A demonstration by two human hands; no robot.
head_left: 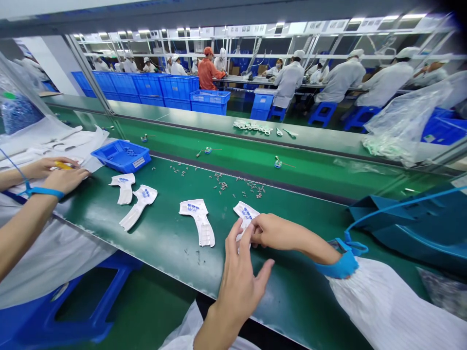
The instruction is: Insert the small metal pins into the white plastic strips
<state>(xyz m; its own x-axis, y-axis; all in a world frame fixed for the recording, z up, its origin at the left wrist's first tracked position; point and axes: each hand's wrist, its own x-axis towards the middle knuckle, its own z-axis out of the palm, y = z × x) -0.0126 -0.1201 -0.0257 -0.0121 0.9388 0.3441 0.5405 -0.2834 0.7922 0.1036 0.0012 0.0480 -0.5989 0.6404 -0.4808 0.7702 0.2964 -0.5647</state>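
A white pistol-shaped plastic casing half [245,212] with blue parts at its top lies on the green bench in front of me. My left hand [242,274] is over its lower end, fingers stretched out and thumb apart, fingertips at the casing. From the right, my right hand [279,232] reaches to the casing's right edge with its fingers pinched together. Their tips are partly hidden, so what they hold cannot be made out. Another casing half [199,221] lies just to the left, and two more, a casing half [140,206] and a shorter one [124,187], farther left.
Small metal screws [222,185] are scattered along the bench's far side. A blue tray [122,155] stands at left beside a co-worker's hands [63,177]. Small wired parts [278,163] sit on the green conveyor [241,150]. A teal bin [412,228] stands at right.
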